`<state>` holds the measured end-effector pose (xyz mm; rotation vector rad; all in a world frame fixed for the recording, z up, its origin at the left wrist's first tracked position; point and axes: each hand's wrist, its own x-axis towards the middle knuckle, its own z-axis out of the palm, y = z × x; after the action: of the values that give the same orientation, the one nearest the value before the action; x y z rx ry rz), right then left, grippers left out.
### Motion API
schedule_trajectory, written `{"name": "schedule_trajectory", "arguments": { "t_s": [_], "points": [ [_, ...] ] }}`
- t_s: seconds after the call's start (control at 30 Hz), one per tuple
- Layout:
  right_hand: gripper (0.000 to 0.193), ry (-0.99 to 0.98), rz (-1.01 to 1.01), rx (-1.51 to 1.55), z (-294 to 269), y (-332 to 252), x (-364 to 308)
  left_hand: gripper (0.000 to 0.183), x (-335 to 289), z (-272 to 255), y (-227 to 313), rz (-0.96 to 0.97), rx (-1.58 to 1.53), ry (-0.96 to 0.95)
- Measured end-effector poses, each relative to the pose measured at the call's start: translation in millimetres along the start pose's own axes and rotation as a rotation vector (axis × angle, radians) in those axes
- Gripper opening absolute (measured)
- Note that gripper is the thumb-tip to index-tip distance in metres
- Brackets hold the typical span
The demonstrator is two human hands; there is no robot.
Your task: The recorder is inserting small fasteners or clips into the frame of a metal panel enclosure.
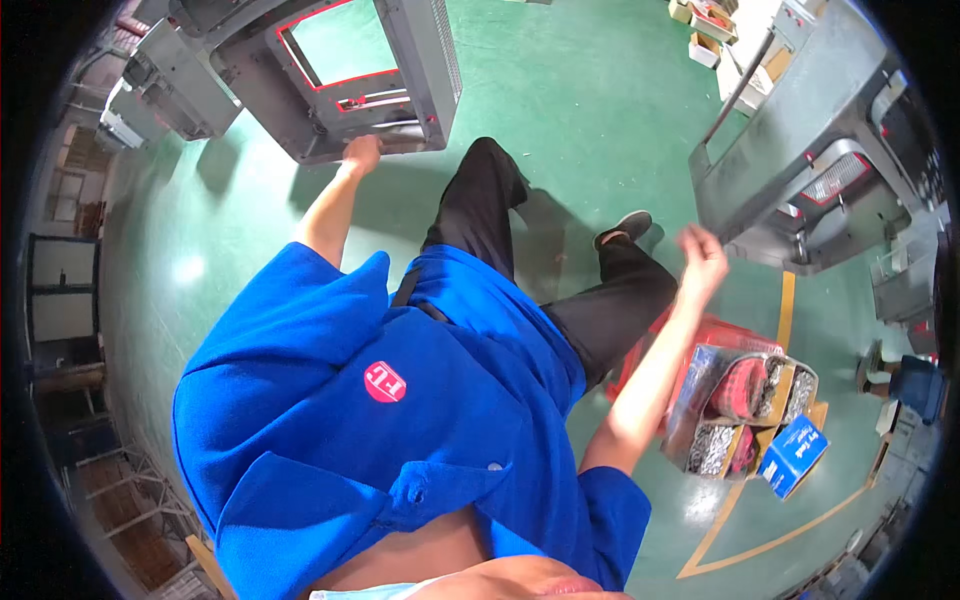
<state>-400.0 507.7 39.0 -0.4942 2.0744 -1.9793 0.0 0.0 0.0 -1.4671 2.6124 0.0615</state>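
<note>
On the left, a grey metal cabinet frame point(300, 110) with red strip round its openings stands tilted in the view. My left hand point(363, 153) is closed at its near lower edge, fingers partly hidden against the metal. My right hand point(703, 262) is raised in front of a second grey cabinet frame point(745, 185) on the right. Its fingertips are drawn together in a pinch; anything between them is too small to make out. Below that hand sits a divided carton point(683, 440) holding red rolls point(738, 388) and many small silvery pieces point(711, 450).
A blue box point(795, 457) lies at the carton's near right side. Under the carton is a red crate point(640, 362). More grey cabinets point(185, 85) stand at the far left; small cartons point(704, 48) lie at the far right. Yellow lines point(720, 520) mark the green floor point(560, 90).
</note>
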Motion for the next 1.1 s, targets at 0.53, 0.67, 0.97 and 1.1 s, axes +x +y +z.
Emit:
{"name": "schedule_trajectory", "arguments": {
  "t_s": [0.53,0.67,0.97,1.1],
  "points": [
    [0.019,0.469,-0.105,0.323,-81,6,48,0.020,-136,60,159,-0.432,-2.169,-0.432],
    [0.019,0.545,0.045,0.401,-35,60,4,0.020,-151,36,218,-0.334,-2.128,-0.681],
    [0.012,0.838,0.003,0.577,17,67,21,0.015,-157,12,294,0.004,-2.021,-0.896],
    [0.010,0.849,-0.037,0.523,23,77,23,0.017,-162,14,304,0.058,-1.965,-0.946]
  ]
}}
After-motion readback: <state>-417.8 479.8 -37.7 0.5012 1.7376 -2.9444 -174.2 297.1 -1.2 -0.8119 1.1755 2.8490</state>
